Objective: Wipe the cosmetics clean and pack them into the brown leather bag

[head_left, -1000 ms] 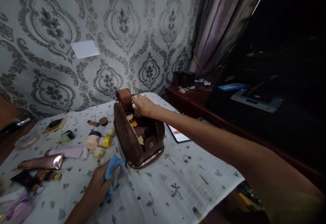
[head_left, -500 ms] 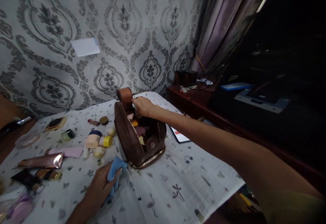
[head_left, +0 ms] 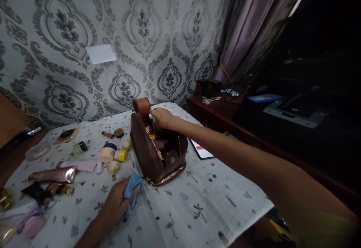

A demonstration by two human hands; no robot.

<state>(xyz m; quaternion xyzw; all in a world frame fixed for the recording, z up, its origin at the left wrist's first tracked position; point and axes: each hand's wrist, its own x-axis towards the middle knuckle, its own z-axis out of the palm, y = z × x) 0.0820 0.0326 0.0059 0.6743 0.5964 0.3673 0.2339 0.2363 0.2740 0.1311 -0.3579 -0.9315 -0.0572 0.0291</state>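
Note:
A brown leather cosmetic bag [head_left: 149,157] stands open on a white patterned cloth [head_left: 197,203], with several small containers inside. My right hand [head_left: 162,117] reaches over the far end of the bag, fingers curled at its opening beside the upright leather tab [head_left: 141,106]; I cannot make out what the fingers hold. My left hand [head_left: 118,203] rests on the cloth just in front of the bag, closed on a crumpled blue cloth [head_left: 132,187].
Left of the bag lie small jars [head_left: 108,154], a pink tube [head_left: 79,165], a rose-gold tube [head_left: 53,174] and a compact [head_left: 66,135]. A phone [head_left: 201,151] lies right of the bag. A dark wooden side table [head_left: 214,108] stands beyond, by a curtain.
My right hand has stayed at the bag's far end, its fingers dipping slightly lower into the opening. The view has shifted a little; my left hand keeps the blue cloth.

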